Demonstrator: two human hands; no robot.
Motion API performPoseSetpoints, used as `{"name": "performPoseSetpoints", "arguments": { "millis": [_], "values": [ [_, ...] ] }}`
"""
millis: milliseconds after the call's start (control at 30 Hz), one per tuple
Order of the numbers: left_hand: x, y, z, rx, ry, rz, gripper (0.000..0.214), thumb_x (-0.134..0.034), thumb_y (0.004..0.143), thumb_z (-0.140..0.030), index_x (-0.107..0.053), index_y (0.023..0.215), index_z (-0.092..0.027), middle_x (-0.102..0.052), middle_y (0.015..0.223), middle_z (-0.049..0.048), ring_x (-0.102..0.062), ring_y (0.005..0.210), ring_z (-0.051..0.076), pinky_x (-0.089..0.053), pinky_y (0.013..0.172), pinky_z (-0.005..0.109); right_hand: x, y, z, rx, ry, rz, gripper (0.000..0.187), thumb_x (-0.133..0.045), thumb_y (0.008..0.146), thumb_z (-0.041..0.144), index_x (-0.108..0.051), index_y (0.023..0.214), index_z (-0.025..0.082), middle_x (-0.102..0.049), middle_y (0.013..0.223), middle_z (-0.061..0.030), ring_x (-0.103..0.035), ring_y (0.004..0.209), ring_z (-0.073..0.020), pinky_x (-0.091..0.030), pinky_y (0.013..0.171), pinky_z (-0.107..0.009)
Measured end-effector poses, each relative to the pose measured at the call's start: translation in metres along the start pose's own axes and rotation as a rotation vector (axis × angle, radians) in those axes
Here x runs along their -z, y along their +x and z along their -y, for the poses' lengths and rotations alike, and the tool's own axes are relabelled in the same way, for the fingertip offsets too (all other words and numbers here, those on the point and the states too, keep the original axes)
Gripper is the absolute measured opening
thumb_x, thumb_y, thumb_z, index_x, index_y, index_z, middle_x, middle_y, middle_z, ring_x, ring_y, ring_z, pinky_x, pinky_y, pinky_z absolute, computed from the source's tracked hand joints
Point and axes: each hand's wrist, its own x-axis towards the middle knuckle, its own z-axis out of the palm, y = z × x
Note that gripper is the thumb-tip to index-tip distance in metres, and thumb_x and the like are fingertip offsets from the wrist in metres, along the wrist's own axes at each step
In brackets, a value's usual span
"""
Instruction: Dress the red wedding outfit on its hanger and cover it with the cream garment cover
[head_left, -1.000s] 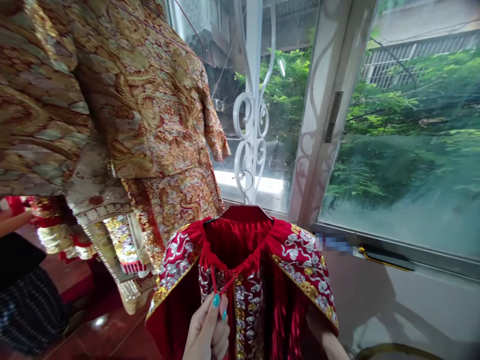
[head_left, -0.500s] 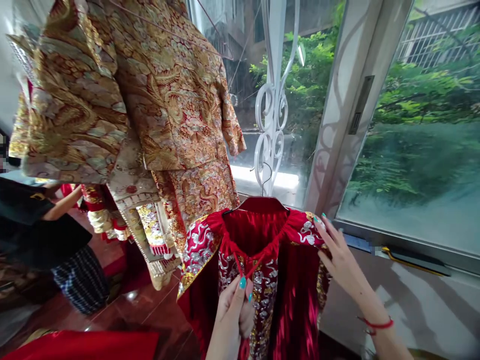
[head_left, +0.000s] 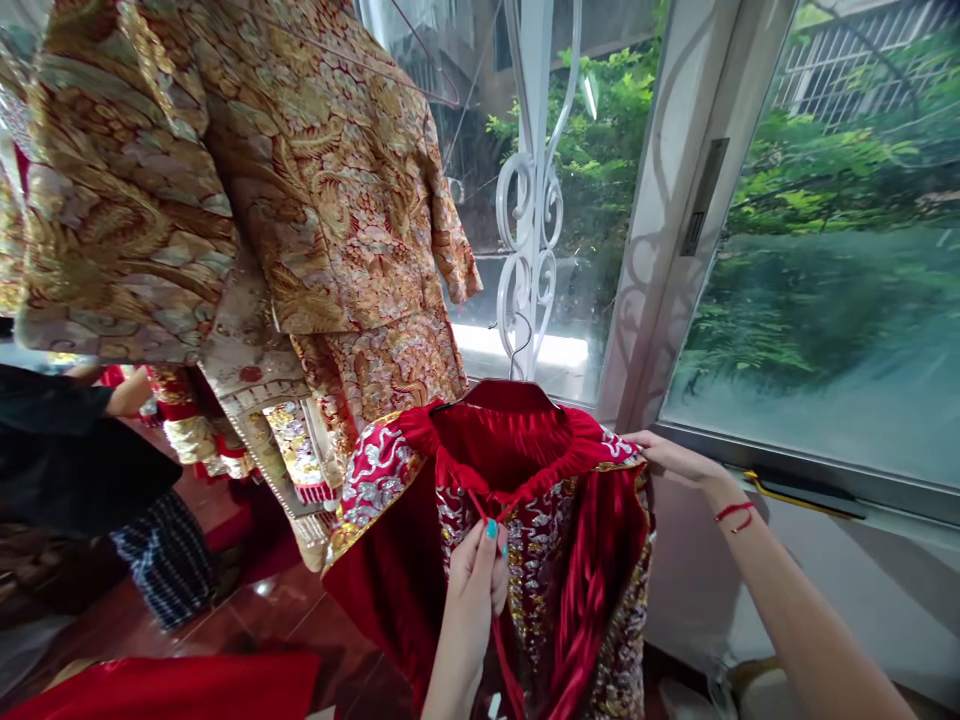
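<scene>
A red satin cape (head_left: 397,475) with silver and gold embroidery hangs in front of me on a dark red hanger (head_left: 514,393). Its gathered neckline opens toward me. My left hand (head_left: 476,570) is closed in a pinch on the red drawstring (head_left: 504,512) at the front of the collar, and loose cord ends trail below it. My right hand (head_left: 686,462) holds the cape's right-side shoulder edge; its fingertips are partly hidden by the fabric. Silver and gold embroidery runs down the front opening under my left hand.
Gold brocade garments (head_left: 330,190) hang to the left. A white scrolled metal post (head_left: 529,220) stands before the window (head_left: 817,300). At far left is a person in a dark top (head_left: 75,460). Red cloth (head_left: 187,690) lies at lower left. A black-and-yellow object (head_left: 802,497) sits along the sill.
My right hand has turned from lying spread on the shoulder to gripping its outer edge. The cape's right side is drawn toward me. My left hand keeps its pinch, and the view has shifted slightly right.
</scene>
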Motion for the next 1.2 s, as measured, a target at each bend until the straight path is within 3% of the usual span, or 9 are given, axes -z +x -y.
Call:
{"name": "performPoseSetpoints", "arguments": {
  "millis": [133,333,433,667,867,933,1067,1100,1200],
  "values": [
    [-0.001,-0.001,-0.005,-0.011,0.011,0.02,0.053,-0.066,0.072,-0.07,-0.046,0.073,-0.02,-0.018,0.049,-0.0134,-0.013,0.041,0.004,-0.014,0.039,0.016,-0.014,-0.007,0.014,0.356,-0.148,-0.197,0.068,-0.071,0.072,0.036,-0.055,0.137,0.023,-0.058,0.14,-0.0101,-0.056,0.125,-0.0285,-0.046,0.104,-0.041],
    [-0.01,0.002,-0.009,0.006,0.001,0.03,0.056,-0.066,0.07,-0.072,-0.045,0.073,-0.021,-0.019,0.049,-0.0138,-0.011,0.042,0.003,-0.012,0.039,0.016,-0.043,-0.001,0.003,0.583,-0.401,-0.755,0.028,-0.053,0.087,0.031,-0.074,0.103,0.021,-0.074,0.109,-0.0095,-0.068,0.103,-0.0264,-0.05,0.097,-0.043],
    [-0.014,0.005,-0.021,-0.019,0.009,0.036,0.056,-0.067,0.069,-0.072,-0.045,0.073,-0.021,-0.02,0.049,-0.0138,-0.011,0.042,0.003,-0.012,0.038,0.016,-0.033,0.007,0.014,0.531,-0.366,-0.672,0.027,-0.05,0.087,0.032,-0.075,0.09,0.021,-0.077,0.092,-0.0069,-0.07,0.087,-0.0245,-0.053,0.083,-0.038],
    [-0.019,0.019,-0.02,-0.02,0.041,0.025,0.061,-0.068,0.063,-0.076,-0.045,0.072,-0.02,-0.022,0.047,-0.0142,-0.013,0.041,0.003,-0.012,0.038,0.017,0.002,0.033,0.022,0.139,0.07,-0.098,0.035,-0.072,0.069,0.05,-0.073,0.076,0.016,-0.072,0.068,-0.0065,-0.063,0.058,-0.018,-0.051,0.057,-0.031],
    [0.002,0.012,-0.002,0.02,0.018,0.014,0.059,-0.068,0.067,-0.073,-0.043,0.072,-0.02,-0.02,0.049,-0.0144,-0.011,0.042,0.002,-0.01,0.039,0.018,0.002,0.018,0.015,0.3,-0.045,-0.015,0.048,-0.066,0.08,0.046,-0.065,0.122,0.022,-0.07,0.12,-0.0111,-0.065,0.109,-0.0245,-0.053,0.09,-0.036],
    [0.002,0.01,-0.003,0.017,-0.003,0.01,0.058,-0.068,0.067,-0.073,-0.044,0.073,-0.02,-0.019,0.05,-0.0141,-0.01,0.043,0.003,-0.01,0.04,0.018,-0.014,0.003,0.017,0.4,-0.098,-0.17,0.052,-0.064,0.082,0.044,-0.059,0.129,0.023,-0.066,0.126,-0.0112,-0.063,0.114,-0.0252,-0.051,0.095,-0.038],
    [-0.005,0.008,-0.007,0.027,-0.05,-0.014,0.059,-0.069,0.065,-0.073,-0.042,0.071,-0.021,-0.019,0.05,-0.0139,-0.01,0.043,0.003,-0.009,0.04,0.018,-0.083,-0.033,0.017,0.636,-0.137,-1.032,0.03,-0.06,0.085,0.04,-0.067,0.106,0.02,-0.068,0.103,-0.0108,-0.064,0.097,-0.0251,-0.051,0.086,-0.039],
    [-0.007,0.009,-0.007,0.028,-0.05,-0.02,0.059,-0.069,0.065,-0.073,-0.041,0.07,-0.021,-0.019,0.049,-0.0139,-0.011,0.043,0.003,-0.009,0.04,0.018,-0.104,-0.039,0.017,0.673,-0.093,-1.11,0.026,-0.055,0.088,0.04,-0.067,0.098,0.02,-0.067,0.095,-0.0104,-0.064,0.089,-0.0239,-0.051,0.079,-0.037],
    [-0.01,0.011,-0.007,0.012,-0.014,-0.032,0.058,-0.067,0.067,-0.073,-0.044,0.071,-0.021,-0.02,0.048,-0.0136,-0.012,0.042,0.003,-0.008,0.04,0.019,-0.154,-0.039,0.027,0.405,0.02,-0.542,0.032,-0.051,0.091,0.046,-0.069,0.089,0.021,-0.067,0.081,-0.0071,-0.06,0.068,-0.0191,-0.049,0.06,-0.031]
  ]
}}
